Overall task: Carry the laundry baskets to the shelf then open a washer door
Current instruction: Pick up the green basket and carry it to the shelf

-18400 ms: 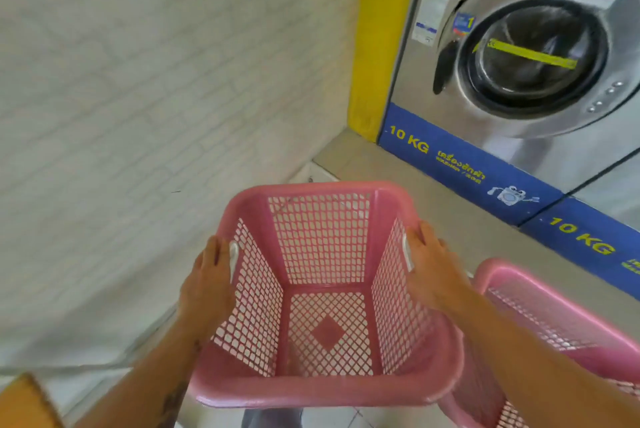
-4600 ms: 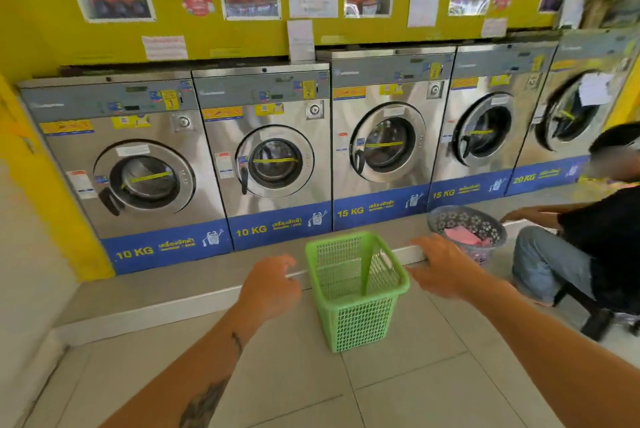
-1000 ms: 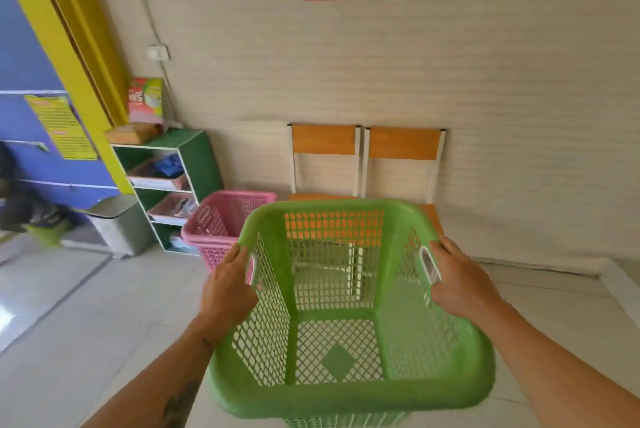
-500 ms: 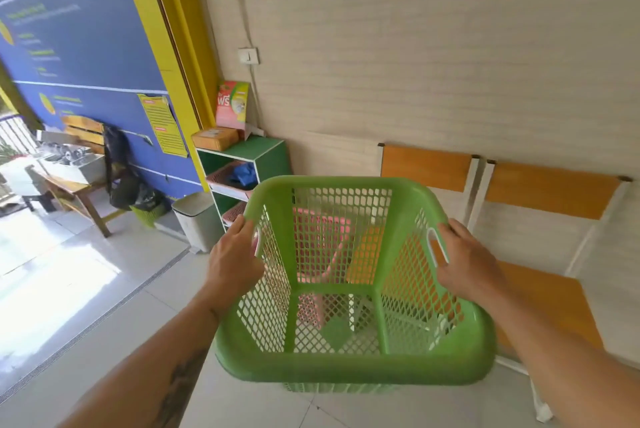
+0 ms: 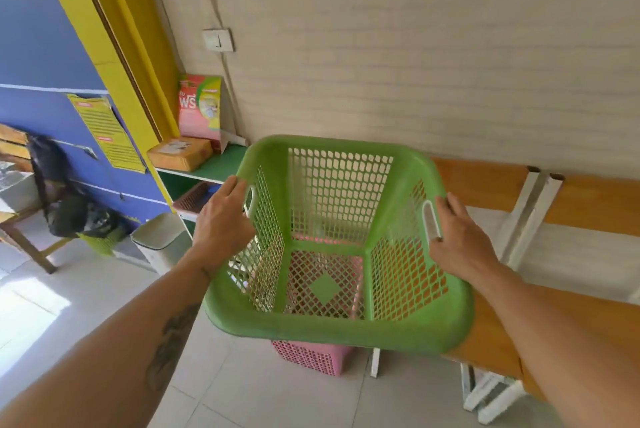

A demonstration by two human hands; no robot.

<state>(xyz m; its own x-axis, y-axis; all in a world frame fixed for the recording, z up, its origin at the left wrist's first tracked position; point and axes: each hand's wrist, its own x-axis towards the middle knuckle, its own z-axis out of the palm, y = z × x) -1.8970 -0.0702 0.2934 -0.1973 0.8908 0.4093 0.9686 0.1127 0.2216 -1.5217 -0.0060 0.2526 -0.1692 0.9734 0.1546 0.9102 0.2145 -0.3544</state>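
Note:
I hold an empty green laundry basket [image 5: 341, 327] in the air by its two side handles. My left hand [image 5: 223, 223] grips the left rim and my right hand [image 5: 457, 237] grips the right handle slot. Directly beneath it stands a pink basket [image 5: 311, 356] on the floor, mostly hidden by the green one and seen through its mesh. The green shelf unit [image 5: 214, 164] stands just behind and left of the baskets, against the wall. No washer is in view.
On the shelf top lie a brown parcel [image 5: 180, 154] and a detergent box [image 5: 200, 105]. Orange chairs [image 5: 502, 320] with white frames stand to the right. A white bin [image 5: 159, 242] sits left of the shelf. A wooden table [image 5: 20, 230] is far left.
I have stepped closer to the shelf with the green basket. The basket now hangs right over the pink basket, and the shelf sits nearer.

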